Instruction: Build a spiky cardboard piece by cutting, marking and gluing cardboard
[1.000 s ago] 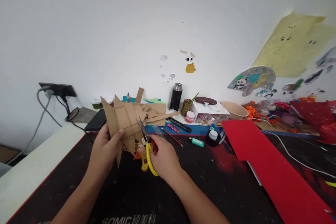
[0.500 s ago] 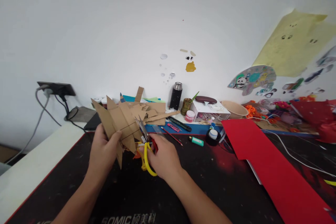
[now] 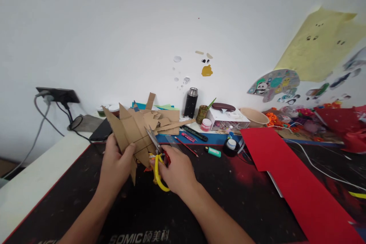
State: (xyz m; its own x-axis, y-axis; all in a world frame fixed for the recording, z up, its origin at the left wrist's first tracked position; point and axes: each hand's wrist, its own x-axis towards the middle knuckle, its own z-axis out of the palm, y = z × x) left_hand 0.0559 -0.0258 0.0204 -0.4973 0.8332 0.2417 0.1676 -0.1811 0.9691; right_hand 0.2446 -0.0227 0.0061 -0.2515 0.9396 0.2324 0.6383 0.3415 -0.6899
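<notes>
- On my feed I'm seeing the left hand clamping the cardboard; its thumb is pressing on the near face, and its other fingers are mostly hiding behind.
- The cardboard is tilting above the black surface, lying at 1 o'clock from the left hand and 10 o'clock from the right hand; dark lines are crossing it and pointed corners are jutting from its edges.
- I'm watching the right hand wrapping round the yellow-and-red handles of the scissors.
- Their blades are pointing towards 11 o'clock, the tips overlapping the cardboard in my view; I'm not managing to tell whether they are touching it.
- The two hands are sitting apart from each other, with the scissors and part of the cardboard coming between.
- From the right hand, I'm finding scraps lying at 12 o'clock, the flask standing beyond them towards 1, the pencil lying at 1, the bowl sitting at 2 and the red sheet stretching away at 3.
</notes>
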